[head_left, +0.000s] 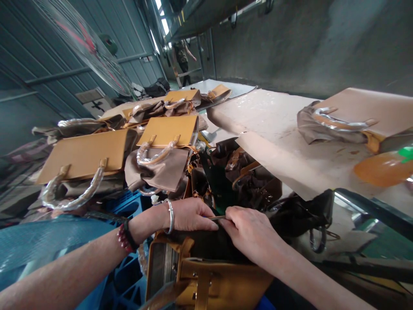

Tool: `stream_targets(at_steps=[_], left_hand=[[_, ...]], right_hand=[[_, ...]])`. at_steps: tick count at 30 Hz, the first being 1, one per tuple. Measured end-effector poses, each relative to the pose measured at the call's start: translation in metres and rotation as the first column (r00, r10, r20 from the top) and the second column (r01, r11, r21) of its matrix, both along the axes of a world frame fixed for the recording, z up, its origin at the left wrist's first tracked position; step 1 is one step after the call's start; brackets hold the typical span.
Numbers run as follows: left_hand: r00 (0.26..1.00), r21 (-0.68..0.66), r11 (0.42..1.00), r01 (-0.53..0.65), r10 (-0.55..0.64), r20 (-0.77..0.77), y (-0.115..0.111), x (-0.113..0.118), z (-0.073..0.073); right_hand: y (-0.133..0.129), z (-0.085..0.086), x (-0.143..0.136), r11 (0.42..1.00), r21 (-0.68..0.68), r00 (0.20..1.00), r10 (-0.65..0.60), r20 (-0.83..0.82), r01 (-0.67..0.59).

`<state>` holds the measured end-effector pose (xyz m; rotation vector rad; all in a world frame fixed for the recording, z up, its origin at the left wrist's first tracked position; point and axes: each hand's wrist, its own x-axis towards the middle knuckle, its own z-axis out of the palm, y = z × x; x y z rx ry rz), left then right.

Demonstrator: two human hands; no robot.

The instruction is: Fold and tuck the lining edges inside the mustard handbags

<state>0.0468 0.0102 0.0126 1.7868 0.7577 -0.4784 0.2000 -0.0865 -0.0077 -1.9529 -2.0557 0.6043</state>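
Note:
A tan and dark brown handbag [226, 280] stands upright in front of me at the bottom of the view, with metal studs on its tan front. Both of my hands meet over its dark upper part. My left hand [192, 215], with a silver bangle and beaded bracelet at the wrist, pinches a thin light edge at the bag's top. Right beside it, my right hand [247, 226] is closed on the same edge, fingertips bent around it. Whether this edge is a zip or a trim strip is hidden by the fingers.
Finished-looking tan handbags [85, 155] with plastic-wrapped handles lie at left; another handbag [364, 114] rests on the board-covered table [267, 112]. Dark bags [251, 181] fill the space ahead. A blue plastic crate [129, 275], a fan [87, 41] and an orange bottle-like object [380, 168] surround me. Someone stands far back.

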Motion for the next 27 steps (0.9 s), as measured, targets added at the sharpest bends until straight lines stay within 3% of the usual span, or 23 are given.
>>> stream_targets(at_steps=[4, 8, 12, 15, 17, 19, 20, 23, 24, 26, 27], left_hand=[[0.999, 0.129, 0.991, 0.047, -0.050, 0.021, -0.006, 0.002, 0.001], [1.000, 0.285, 0.958, 0.007, -0.009, 0.008, -0.015, 0.000, 0.002], [0.999, 0.340, 0.940, -0.019, 0.009, 0.031, -0.026, -0.003, 0.008], [0.999, 0.375, 0.926, -0.038, 0.034, 0.017, -0.030, -0.005, 0.014], [0.996, 0.418, 0.905, -0.076, 0.091, -0.016, -0.032, -0.008, 0.015], [0.989, 0.454, 0.884, -0.117, 0.147, -0.032, -0.032, -0.012, 0.015], [0.986, 0.456, 0.880, -0.132, 0.163, -0.030, -0.032, -0.015, 0.015], [0.982, 0.439, 0.884, -0.163, 0.187, -0.011, -0.034, -0.019, 0.018], [0.981, 0.442, 0.881, -0.171, 0.194, -0.006, -0.034, -0.020, 0.020], [0.979, 0.464, 0.867, -0.181, 0.206, -0.002, -0.034, -0.023, 0.027], [0.978, 0.472, 0.862, -0.182, 0.209, -0.003, -0.034, -0.025, 0.032]], right_hand=[[-0.002, 0.002, 0.001, 1.000, 0.005, 1.000, -0.002, -0.001, 0.002], [-0.005, 0.005, 0.002, 1.000, 0.003, 1.000, 0.019, -0.014, -0.019], [-0.014, 0.007, 0.000, 0.998, 0.015, 0.997, 0.061, -0.038, -0.061], [-0.027, 0.009, 0.007, 0.999, 0.050, 0.992, 0.011, -0.127, -0.004], [-0.037, 0.012, 0.017, 0.988, 0.114, 0.984, -0.080, -0.162, 0.099], [-0.047, 0.015, 0.025, 0.943, 0.278, 0.981, -0.153, -0.123, 0.182], [-0.051, 0.016, 0.025, 0.917, 0.364, 0.985, -0.141, -0.094, 0.166], [-0.058, 0.011, 0.009, 0.828, 0.558, 0.995, 0.093, -0.043, -0.054], [-0.059, 0.007, 0.001, 0.756, 0.643, 0.982, 0.185, -0.034, -0.121], [-0.058, -0.002, -0.013, 0.637, 0.757, 0.969, 0.248, -0.020, -0.147], [-0.058, -0.005, -0.016, 0.618, 0.770, 0.964, 0.265, -0.014, -0.158]])
